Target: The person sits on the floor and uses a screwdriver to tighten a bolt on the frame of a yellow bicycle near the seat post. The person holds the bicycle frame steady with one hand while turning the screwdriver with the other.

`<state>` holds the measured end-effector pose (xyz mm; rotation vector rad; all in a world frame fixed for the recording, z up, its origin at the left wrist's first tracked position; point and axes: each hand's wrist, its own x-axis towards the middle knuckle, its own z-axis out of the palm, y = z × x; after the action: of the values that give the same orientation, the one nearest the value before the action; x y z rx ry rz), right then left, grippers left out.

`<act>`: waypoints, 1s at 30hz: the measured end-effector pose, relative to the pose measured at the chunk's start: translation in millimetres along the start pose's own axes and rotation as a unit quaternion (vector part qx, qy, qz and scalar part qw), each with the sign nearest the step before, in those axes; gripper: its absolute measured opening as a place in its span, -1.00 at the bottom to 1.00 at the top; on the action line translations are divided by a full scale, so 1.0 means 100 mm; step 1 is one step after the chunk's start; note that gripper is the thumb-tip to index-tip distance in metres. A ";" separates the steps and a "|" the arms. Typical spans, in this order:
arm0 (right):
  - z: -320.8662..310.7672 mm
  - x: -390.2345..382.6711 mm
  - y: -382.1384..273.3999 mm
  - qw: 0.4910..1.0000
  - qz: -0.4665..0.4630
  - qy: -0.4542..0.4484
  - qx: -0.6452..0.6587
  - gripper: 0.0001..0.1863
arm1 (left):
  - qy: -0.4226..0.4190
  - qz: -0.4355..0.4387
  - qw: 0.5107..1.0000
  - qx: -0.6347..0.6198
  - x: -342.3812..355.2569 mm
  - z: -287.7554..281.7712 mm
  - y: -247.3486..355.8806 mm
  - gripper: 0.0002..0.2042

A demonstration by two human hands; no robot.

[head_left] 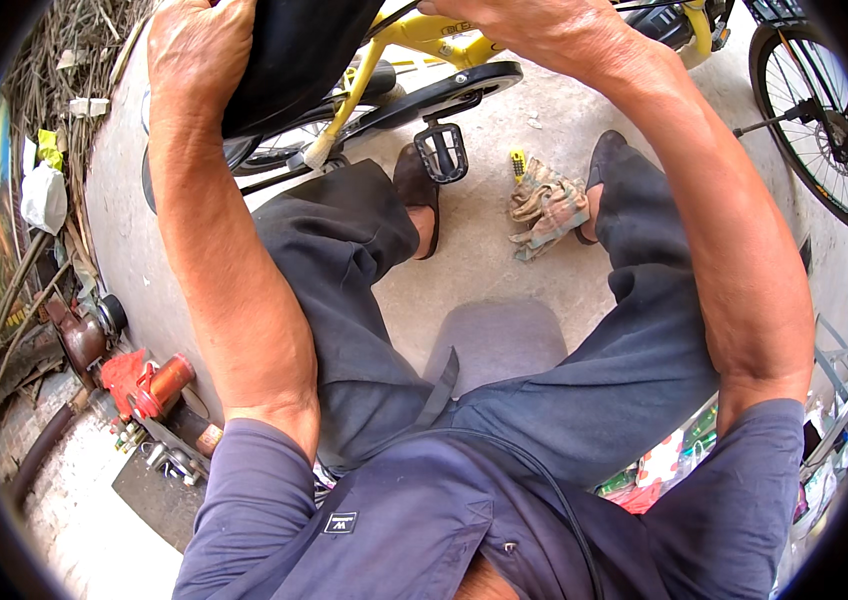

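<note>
A yellow bicycle (424, 38) stands before me at the top of the view. My left hand (202, 45) is against the side of its black saddle (294, 65); the fingers run to the picture's edge and are mostly hidden. Beyond the yellow frame, my right hand (519, 20) reaches along the top edge, its fingertips out of sight. A black pedal (441, 152) hangs from the crank, below the long black chain cover (434, 98). What either hand grips does not show.
A crumpled cloth (546, 208) and a yellow-handled tool (518, 165) lie between my feet. Another bicycle's wheel (814, 120) stands at right. Red-wrapped items (147, 385) and small parts lie left, near piled dry sticks (74, 65). Colourful packets (659, 462) sit behind my right leg.
</note>
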<state>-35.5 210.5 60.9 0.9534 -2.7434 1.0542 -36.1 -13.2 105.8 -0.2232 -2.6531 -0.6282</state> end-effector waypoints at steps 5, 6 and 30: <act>0.00 0.00 -0.01 1.000 -0.014 0.004 -0.009 -0.83 | -0.047 -0.088 0.990 -0.102 0.12 -0.04 -0.24 -0.74; 0.00 0.00 0.00 1.000 0.006 -0.008 0.003 -0.83 | -0.004 -0.026 0.999 -0.022 -0.01 0.00 0.02 -0.74; 0.09 -0.07 0.18 0.996 0.083 -0.015 0.041 -0.77 | -0.024 -0.055 0.997 -0.052 -0.06 -0.05 0.20 -0.74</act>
<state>-38.2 219.1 41.6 0.7658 -2.8659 1.1956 -24.3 1.8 115.0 -0.1239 -2.6958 -0.8062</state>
